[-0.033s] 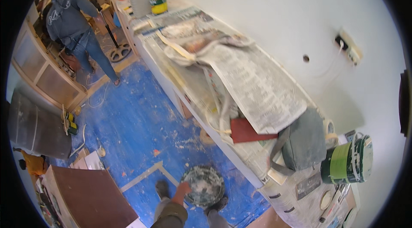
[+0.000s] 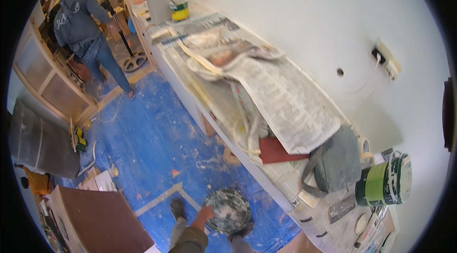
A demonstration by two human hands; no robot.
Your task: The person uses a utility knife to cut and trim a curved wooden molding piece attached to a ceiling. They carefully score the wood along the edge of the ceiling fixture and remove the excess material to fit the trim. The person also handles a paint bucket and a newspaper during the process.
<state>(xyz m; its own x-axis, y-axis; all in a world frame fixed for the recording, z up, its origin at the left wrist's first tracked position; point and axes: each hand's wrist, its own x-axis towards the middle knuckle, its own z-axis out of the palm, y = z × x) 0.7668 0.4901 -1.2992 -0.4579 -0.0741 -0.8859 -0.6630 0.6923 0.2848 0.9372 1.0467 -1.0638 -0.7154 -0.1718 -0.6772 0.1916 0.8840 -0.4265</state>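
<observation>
blue floor sheet [image 2: 157, 143] below; left hand [image 2: 205, 215] hangs low, gripping paint-spattered bucket [image 2: 229, 211] (right hand unseen).

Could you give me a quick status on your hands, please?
Left hand grips rim of round paint-spattered bucket, low over blue floor sheet. Right hand out of view. White counter close beside.

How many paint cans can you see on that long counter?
2. A green paint can lies on its side at the near end, beside a grey bag. A smaller green-and-yellow can stands at the far end. Newspaper may hide others.
</observation>
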